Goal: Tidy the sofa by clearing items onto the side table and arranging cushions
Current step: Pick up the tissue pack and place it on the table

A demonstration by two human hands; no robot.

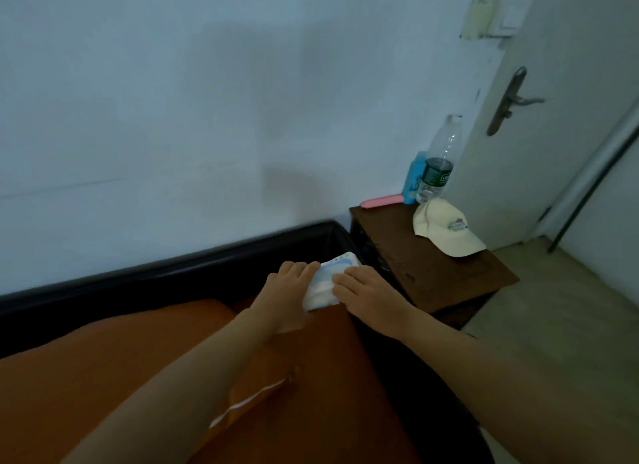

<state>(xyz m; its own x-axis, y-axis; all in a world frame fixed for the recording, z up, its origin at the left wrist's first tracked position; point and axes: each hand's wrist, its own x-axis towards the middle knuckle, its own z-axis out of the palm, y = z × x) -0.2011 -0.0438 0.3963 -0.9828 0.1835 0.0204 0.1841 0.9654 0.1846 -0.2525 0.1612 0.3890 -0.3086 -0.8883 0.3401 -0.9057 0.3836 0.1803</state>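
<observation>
A pale door (553,118) with a metal lever handle (511,100) stands beside the bluish wall (173,100).

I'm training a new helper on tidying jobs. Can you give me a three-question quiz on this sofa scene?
1. True or false: both hands, left hand and right hand, are on the white and blue packet.
2. Which lies nearest the front edge of the side table? A cap B bottle C pink item
3. What colour is the cushion under the forearms?

Key: 1 true; 2 A; 3 orange.
</observation>
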